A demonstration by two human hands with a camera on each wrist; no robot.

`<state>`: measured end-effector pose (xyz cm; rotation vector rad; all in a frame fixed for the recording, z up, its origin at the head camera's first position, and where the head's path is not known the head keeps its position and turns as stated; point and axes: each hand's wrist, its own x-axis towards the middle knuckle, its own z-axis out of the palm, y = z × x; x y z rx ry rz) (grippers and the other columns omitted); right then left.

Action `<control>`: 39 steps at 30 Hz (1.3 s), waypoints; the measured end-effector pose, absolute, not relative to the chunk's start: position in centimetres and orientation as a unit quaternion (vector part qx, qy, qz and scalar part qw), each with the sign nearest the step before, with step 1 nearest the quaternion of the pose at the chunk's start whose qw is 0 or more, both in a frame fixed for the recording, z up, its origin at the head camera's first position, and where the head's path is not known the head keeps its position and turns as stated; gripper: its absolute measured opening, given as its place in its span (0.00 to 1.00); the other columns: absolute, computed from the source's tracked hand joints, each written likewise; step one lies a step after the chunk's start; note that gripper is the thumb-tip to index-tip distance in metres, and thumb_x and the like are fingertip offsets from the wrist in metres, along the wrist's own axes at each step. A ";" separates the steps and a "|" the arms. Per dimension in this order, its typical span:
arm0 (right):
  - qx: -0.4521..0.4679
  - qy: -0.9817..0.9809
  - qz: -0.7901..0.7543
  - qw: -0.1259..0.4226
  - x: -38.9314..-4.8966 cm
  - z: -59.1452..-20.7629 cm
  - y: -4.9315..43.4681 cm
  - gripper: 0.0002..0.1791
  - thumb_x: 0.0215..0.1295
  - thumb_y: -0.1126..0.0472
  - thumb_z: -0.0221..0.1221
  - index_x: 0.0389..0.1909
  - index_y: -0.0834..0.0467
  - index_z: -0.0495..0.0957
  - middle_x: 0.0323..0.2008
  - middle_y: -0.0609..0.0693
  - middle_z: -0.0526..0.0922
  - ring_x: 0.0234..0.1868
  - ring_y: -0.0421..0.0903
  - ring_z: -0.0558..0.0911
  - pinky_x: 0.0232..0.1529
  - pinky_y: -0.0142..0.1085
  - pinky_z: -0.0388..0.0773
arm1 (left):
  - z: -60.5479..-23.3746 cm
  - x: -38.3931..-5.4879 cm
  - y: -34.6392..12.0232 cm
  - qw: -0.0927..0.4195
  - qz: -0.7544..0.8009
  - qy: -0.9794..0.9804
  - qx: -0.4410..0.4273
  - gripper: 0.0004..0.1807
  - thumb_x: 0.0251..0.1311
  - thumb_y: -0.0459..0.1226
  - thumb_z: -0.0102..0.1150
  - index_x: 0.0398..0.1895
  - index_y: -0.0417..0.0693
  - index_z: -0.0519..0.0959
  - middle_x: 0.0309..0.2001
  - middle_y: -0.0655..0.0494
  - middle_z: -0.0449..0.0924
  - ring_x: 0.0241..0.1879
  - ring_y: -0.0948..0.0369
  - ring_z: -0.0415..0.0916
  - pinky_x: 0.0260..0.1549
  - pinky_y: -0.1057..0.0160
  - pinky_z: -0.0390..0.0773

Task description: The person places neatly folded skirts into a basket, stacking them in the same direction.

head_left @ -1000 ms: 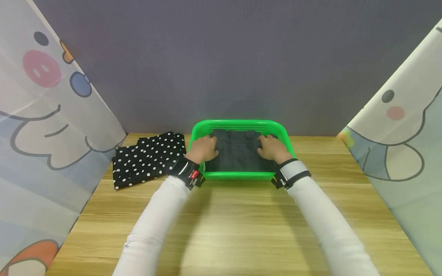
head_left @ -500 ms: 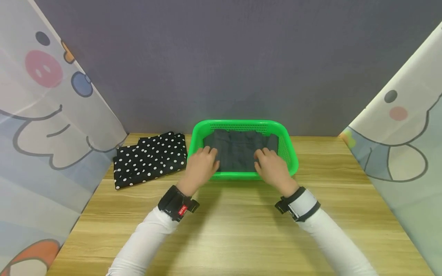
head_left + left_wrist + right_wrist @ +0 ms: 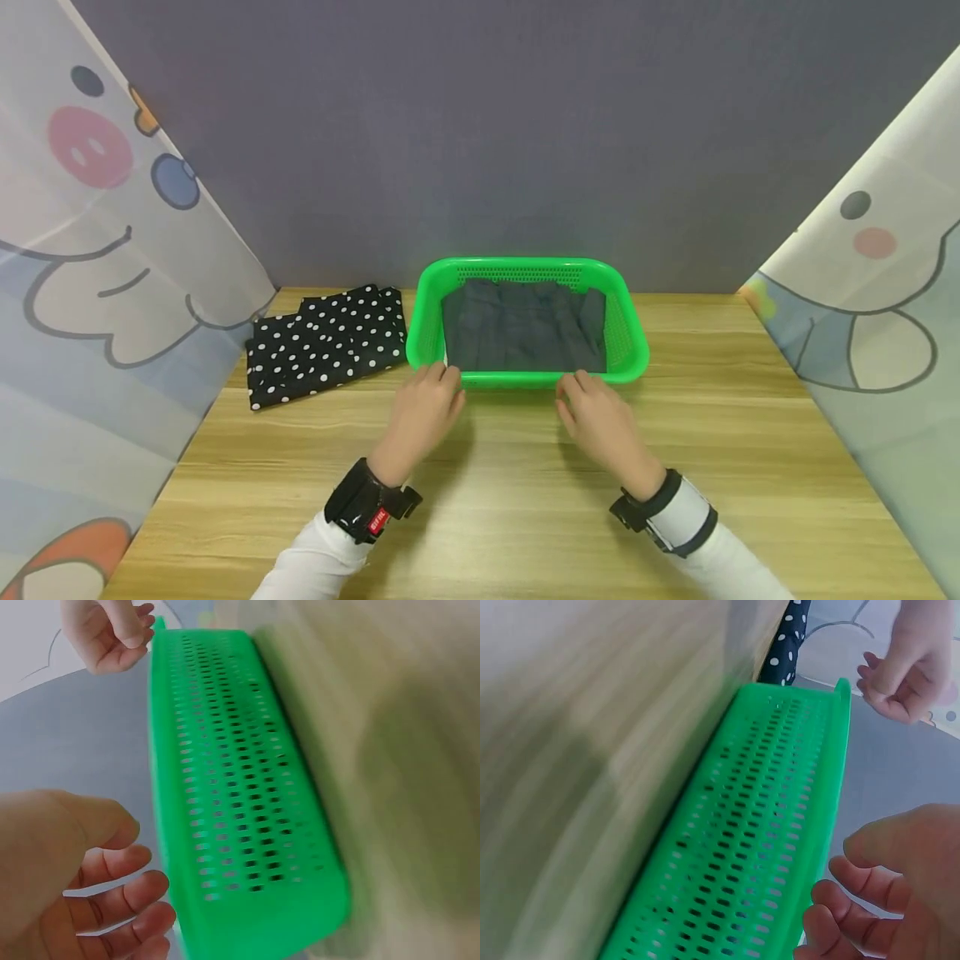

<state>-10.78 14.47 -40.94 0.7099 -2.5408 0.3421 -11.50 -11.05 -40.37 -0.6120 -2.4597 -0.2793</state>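
A green plastic basket with perforated walls stands near the back of the table, and folded dark grey cloth lies inside it. My left hand is at the basket's near rim on the left, fingers loosely bent and holding nothing. Toward the right part of the same rim is my right hand, its fingers also relaxed with nothing between them. In the left wrist view, the left thumb and fingers hover beside the rim. The right wrist view has the right hand likewise next to the basket wall.
A folded black cloth with white dots lies on the wooden table, left of the basket. A grey wall rises behind, and cartoon-printed panels flank both sides.
Both hands have drawn back from inside the basket, off the grey cloth, toward the near rim and the person. The basket and dotted cloth have stayed in place.
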 end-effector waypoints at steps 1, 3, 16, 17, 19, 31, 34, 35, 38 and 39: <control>0.258 -0.928 0.128 0.238 -10.6 -41.2 14.4 0.05 0.52 0.66 0.61 0.28 0.58 0.74 0.23 0.47 0.71 0.21 0.42 0.68 0.19 0.29 0.64 | -40.7 -11.2 -11.2 0.285 -0.108 -0.925 -0.225 0.08 0.46 0.32 0.61 0.19 0.46 0.71 0.20 0.57 0.67 0.18 0.61 0.63 0.13 0.68 0.64; 0.256 -0.927 0.134 0.238 -10.4 -41.7 14.3 0.05 0.51 0.66 0.61 0.27 0.58 0.75 0.24 0.47 0.72 0.22 0.42 0.69 0.20 0.30 0.66 | -41.4 -10.8 -11.5 0.269 -0.116 -0.932 -0.215 0.07 0.46 0.32 0.60 0.20 0.47 0.71 0.20 0.58 0.68 0.19 0.62 0.64 0.14 0.68 0.65; 0.252 -0.932 0.151 0.212 -9.3 -44.9 13.4 0.12 0.49 0.59 0.66 0.33 0.58 0.77 0.28 0.49 0.74 0.28 0.46 0.75 0.27 0.37 0.74 | -44.7 -10.1 -15.0 0.206 -0.145 -0.960 -0.123 0.06 0.46 0.34 0.62 0.28 0.43 0.78 0.27 0.51 0.76 0.26 0.55 0.73 0.20 0.62 0.74; 0.249 -0.933 0.152 0.211 -9.2 -45.0 13.4 0.13 0.48 0.58 0.67 0.33 0.58 0.77 0.28 0.49 0.74 0.28 0.46 0.75 0.26 0.36 0.74 | -44.9 -10.3 -15.4 0.201 -0.143 -0.962 -0.119 0.08 0.47 0.34 0.63 0.31 0.42 0.78 0.30 0.49 0.77 0.28 0.53 0.74 0.23 0.60 0.76; 0.246 -0.934 0.157 0.207 -9.0 -45.2 13.4 0.14 0.48 0.57 0.67 0.34 0.58 0.77 0.29 0.48 0.74 0.28 0.45 0.75 0.26 0.35 0.73 | -45.2 -10.7 -16.3 0.196 -0.139 -0.964 -0.112 0.10 0.48 0.36 0.62 0.34 0.41 0.78 0.34 0.45 0.78 0.32 0.50 0.76 0.28 0.56 0.78; 0.225 -0.944 0.156 0.185 -8.2 -46.1 13.5 0.15 0.51 0.53 0.66 0.37 0.55 0.77 0.34 0.48 0.76 0.33 0.46 0.76 0.25 0.36 0.72 | -45.0 -14.4 -22.0 0.221 -0.111 -0.965 -0.083 0.20 0.49 0.38 0.63 0.44 0.35 0.76 0.45 0.36 0.75 0.43 0.40 0.73 0.39 0.45 0.75; 0.228 -0.943 0.158 0.186 -8.2 -46.2 13.6 0.16 0.51 0.53 0.66 0.38 0.56 0.77 0.35 0.49 0.76 0.35 0.47 0.77 0.27 0.37 0.74 | -44.7 -15.4 -23.4 0.206 -0.100 -0.970 -0.079 0.24 0.51 0.40 0.62 0.50 0.35 0.74 0.50 0.36 0.73 0.49 0.39 0.70 0.44 0.43 0.72; 0.229 -0.943 0.158 0.184 -8.1 -46.1 13.6 0.16 0.51 0.53 0.66 0.38 0.56 0.77 0.35 0.49 0.76 0.35 0.47 0.77 0.28 0.38 0.74 | -44.7 -15.7 -23.8 0.199 -0.096 -0.972 -0.079 0.25 0.51 0.41 0.61 0.51 0.35 0.73 0.52 0.35 0.72 0.51 0.39 0.69 0.45 0.42 0.71; 0.234 -0.942 0.161 0.176 -8.1 -46.0 13.6 0.16 0.52 0.52 0.65 0.39 0.56 0.78 0.35 0.49 0.76 0.36 0.48 0.77 0.29 0.38 0.74 | -44.6 -16.7 -24.9 0.178 -0.085 -0.977 -0.079 0.26 0.54 0.42 0.59 0.53 0.35 0.72 0.55 0.35 0.69 0.55 0.39 0.65 0.49 0.40 0.68; 0.235 -0.943 0.161 0.173 -8.1 -46.0 13.6 0.16 0.52 0.52 0.65 0.39 0.56 0.78 0.36 0.48 0.76 0.36 0.48 0.77 0.30 0.38 0.74 | -44.5 -17.0 -25.1 0.168 -0.083 -0.979 -0.078 0.26 0.55 0.43 0.59 0.53 0.35 0.71 0.56 0.35 0.69 0.56 0.39 0.64 0.50 0.40 0.67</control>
